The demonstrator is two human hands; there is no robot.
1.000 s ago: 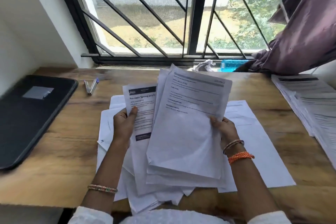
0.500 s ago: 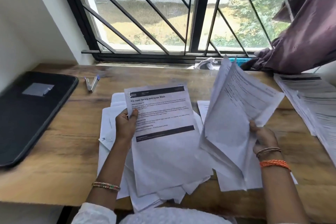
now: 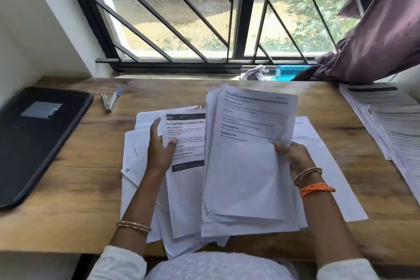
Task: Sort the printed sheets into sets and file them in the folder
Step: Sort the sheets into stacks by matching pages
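The printed sheet (image 3: 185, 141) reads "Pre-wash Sorting and Quick Was", cut off.

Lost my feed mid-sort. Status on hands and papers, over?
Left hand pinching the header sheet. Right hand gripping a thick sheaf, overlapping it. Folder closed, far left. Nothing blocking.

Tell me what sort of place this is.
Probably a home desk by a window: a wooden desk strewn with sheets, a black folder, a barred window with a curtain.

bare desk (image 3: 75, 188) left, pens (image 3: 110, 102) behind
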